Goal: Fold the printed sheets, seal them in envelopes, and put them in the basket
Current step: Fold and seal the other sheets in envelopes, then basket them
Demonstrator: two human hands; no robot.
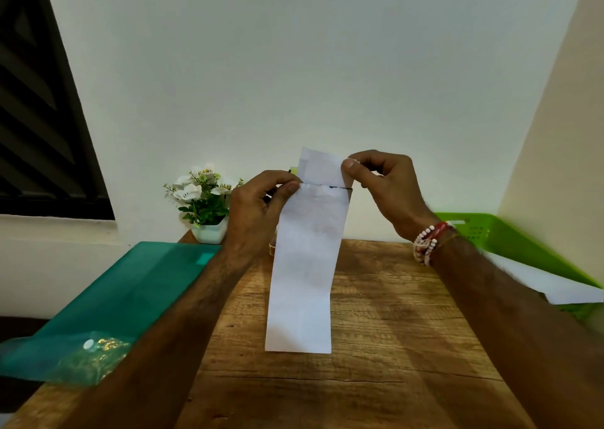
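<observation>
Above the middle of the wooden tabletop, a long white envelope is held upright. Its long axis is vertical, with the raised flap pointing up and the bottom edge low, near the wood. The left hand pinches its left edge at the flap fold. The right hand pinches the flap's right corner. A green basket holding white paper sits at the tabletop's right edge.

left grip and right grip pinch the top of a long white envelope, upright over the wooden counter.
</observation>
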